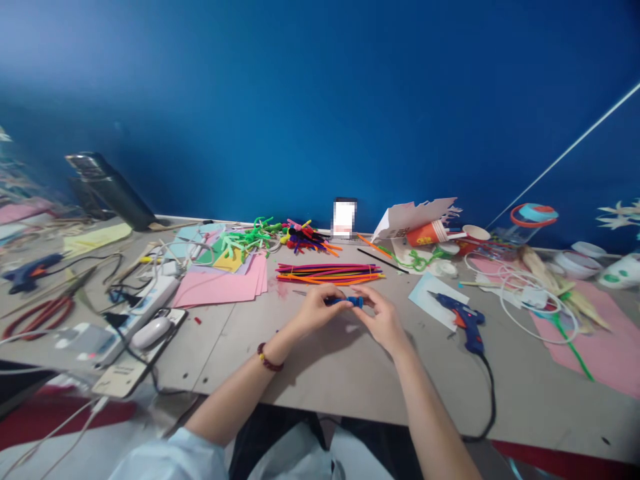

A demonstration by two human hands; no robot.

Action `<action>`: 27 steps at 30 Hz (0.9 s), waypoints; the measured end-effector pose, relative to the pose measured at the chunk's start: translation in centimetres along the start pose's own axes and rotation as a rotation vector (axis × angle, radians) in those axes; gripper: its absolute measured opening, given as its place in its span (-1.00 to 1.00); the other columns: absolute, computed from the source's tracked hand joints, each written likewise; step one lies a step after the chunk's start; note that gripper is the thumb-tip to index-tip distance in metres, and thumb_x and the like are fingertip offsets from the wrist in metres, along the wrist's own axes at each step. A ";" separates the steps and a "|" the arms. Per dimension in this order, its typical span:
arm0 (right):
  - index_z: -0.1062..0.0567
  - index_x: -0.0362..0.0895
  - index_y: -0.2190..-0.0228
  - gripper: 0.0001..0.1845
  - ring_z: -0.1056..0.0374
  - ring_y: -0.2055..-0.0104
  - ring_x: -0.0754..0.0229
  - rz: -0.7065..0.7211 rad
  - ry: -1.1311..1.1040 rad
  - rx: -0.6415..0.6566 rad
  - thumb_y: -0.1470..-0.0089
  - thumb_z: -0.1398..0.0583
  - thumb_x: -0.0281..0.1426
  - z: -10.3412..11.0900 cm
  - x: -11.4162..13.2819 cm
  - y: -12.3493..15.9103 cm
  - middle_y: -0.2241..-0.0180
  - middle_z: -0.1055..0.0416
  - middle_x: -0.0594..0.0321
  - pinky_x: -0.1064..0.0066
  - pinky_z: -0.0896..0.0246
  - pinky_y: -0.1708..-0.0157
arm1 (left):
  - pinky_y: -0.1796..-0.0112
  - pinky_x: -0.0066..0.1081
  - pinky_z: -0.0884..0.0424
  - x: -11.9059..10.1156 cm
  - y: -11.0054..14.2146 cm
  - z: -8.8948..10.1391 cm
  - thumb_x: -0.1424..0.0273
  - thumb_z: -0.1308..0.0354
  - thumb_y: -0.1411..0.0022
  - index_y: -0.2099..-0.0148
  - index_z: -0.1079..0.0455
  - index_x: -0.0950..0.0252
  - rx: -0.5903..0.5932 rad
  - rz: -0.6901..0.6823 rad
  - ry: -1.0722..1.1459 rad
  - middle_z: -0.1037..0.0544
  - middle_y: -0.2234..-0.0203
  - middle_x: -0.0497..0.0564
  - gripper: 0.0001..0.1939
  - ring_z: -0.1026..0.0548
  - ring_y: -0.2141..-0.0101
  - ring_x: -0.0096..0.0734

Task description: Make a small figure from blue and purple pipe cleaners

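Observation:
Over the middle of the table, my left hand (323, 308) is closed round a short blue piece (356, 302). A thin rod pokes out to the left of that hand, and the fingers hide whether it belongs to the blue piece. My right hand (381, 319) pinches at the right end of the blue piece, fingertips bent towards it. Its exact kind cannot be made out. Just beyond both hands lies a flat bundle of purple, red and orange pipe cleaners (330, 272).
At right, a blue glue gun (463, 317) rests by light blue paper (434, 300), its cable running off the front edge. Pink sheets (220, 287), a power strip (145, 313) and red-handled scissors (45, 313) lie left. Behind are green pipe cleaners (250, 237) and a phone (345, 219).

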State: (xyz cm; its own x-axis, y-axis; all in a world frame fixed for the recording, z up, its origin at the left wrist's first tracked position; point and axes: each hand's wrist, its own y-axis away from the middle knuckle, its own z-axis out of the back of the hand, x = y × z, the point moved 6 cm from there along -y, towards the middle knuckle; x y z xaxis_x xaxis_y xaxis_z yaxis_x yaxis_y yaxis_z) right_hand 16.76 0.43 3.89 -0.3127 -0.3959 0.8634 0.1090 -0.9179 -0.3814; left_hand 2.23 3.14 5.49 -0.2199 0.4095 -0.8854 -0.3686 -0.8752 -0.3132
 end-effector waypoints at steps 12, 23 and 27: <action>-0.37 0.03 0.00 -0.57 -0.40 0.13 0.12 0.046 0.127 0.023 -0.06 -0.17 -0.39 0.0 0.0 0.1 0.13 -0.46 0.19 0.23 -0.29 0.06 | 0.38 -0.45 -0.32 1.6 -0.1 -0.3 0.21 -0.31 0.03 0.37 -0.51 0.36 0.011 0.091 0.072 -0.57 0.47 0.04 -0.72 -0.46 0.43 -0.40; -0.45 0.03 0.06 -0.65 -0.36 0.23 0.13 0.119 0.167 0.022 -0.09 -0.13 -0.38 -0.2 0.7 0.1 0.20 -0.44 0.16 0.33 -0.34 0.32 | 0.30 -0.41 -0.42 2.7 0.1 -1.2 0.24 -0.30 0.02 0.29 -0.55 0.34 0.046 0.196 0.326 -0.60 0.37 0.07 -0.72 -0.52 0.36 -0.34; -0.41 0.03 0.03 -0.61 -0.37 0.25 0.16 0.036 0.092 0.020 -0.07 -0.15 -0.35 -0.4 0.8 0.1 0.13 -0.44 0.16 0.34 -0.34 0.32 | 0.30 -0.42 -0.40 2.3 0.1 -1.1 0.28 -0.30 0.01 0.31 -0.53 0.36 0.026 0.178 0.329 -0.59 0.39 0.06 -0.75 -0.51 0.37 -0.37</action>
State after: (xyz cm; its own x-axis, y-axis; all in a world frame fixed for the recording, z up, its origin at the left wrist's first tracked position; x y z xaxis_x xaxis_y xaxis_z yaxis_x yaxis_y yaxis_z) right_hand 16.15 0.02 4.39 -0.3936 -0.4254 0.8149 0.1400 -0.9039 -0.4042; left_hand 2.63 3.68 3.05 0.0173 0.1432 -0.9895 -0.3748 -0.9166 -0.1392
